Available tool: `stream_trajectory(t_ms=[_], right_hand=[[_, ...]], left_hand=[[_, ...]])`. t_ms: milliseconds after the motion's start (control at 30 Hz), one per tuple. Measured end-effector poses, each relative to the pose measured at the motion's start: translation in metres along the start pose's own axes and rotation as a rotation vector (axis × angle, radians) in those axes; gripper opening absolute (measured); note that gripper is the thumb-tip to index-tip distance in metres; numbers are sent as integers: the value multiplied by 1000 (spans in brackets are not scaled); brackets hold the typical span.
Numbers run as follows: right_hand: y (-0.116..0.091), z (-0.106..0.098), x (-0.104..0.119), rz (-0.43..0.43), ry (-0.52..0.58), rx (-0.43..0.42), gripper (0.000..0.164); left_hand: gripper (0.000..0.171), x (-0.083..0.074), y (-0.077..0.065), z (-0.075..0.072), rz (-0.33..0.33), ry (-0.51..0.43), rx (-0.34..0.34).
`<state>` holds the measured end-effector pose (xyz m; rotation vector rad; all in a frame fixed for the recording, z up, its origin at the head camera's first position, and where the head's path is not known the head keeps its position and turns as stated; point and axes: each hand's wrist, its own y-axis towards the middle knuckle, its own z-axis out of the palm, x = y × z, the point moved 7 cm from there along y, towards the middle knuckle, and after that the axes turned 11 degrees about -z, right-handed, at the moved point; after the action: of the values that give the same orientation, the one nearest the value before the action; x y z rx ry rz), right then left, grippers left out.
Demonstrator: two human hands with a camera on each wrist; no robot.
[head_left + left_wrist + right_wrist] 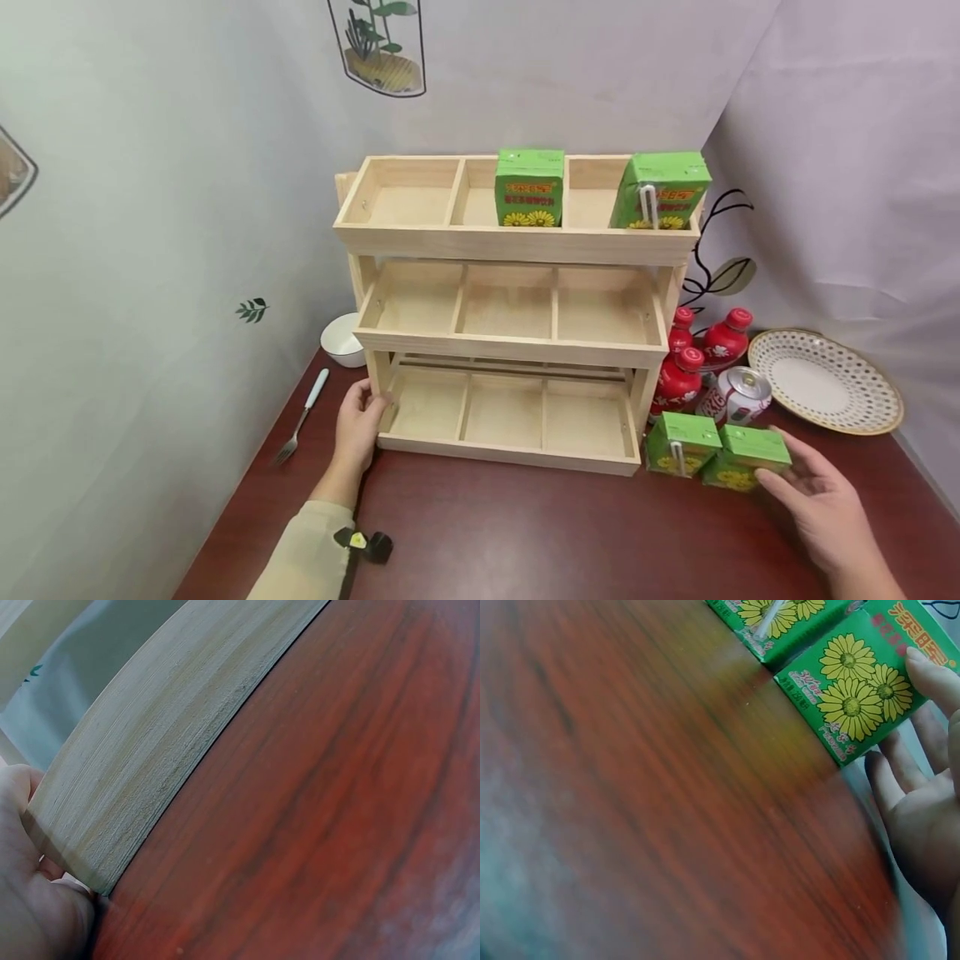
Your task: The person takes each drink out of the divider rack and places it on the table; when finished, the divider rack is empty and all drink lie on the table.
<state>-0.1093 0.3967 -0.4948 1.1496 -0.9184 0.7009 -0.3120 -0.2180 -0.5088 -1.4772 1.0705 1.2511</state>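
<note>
A three-tier wooden rack (512, 458) stands on the table, each tier split into three compartments. My left hand (362, 425) grips its lower left end; in the left wrist view, thumb and fingers lie at the end of a wooden board (150, 750). On the right, my right hand (821, 500) holds a green drink carton (746, 458), thumb on the printed front and fingers at its side and back. Another green carton with a straw (681, 446) stands next to it, by the rack's right end. On the top tier, a carton (529, 190) sits in the middle compartment and another (662, 192) in the right one.
Red bottles (726, 337) and a drink can (735, 395) stand behind the lower cartons. A patterned plate (825, 379) leans at the far right. At left are a white bowl (342, 340) and a fork (302, 417). Fabric-like walls border the table (540, 533).
</note>
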Motion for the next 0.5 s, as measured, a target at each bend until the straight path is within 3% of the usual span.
stream_trajectory(t_ms=[233, 433, 500], right_hand=[[4, -4, 18, -17, -63, -86, 63], [17, 6, 47, -146, -109, -172, 51], [23, 9, 59, -174, -182, -174, 45]], left_hand=[[34, 3, 1, 6, 1, -2, 13], [35, 2, 1, -1, 10, -11, -1], [35, 2, 0, -3, 3, -2, -2]])
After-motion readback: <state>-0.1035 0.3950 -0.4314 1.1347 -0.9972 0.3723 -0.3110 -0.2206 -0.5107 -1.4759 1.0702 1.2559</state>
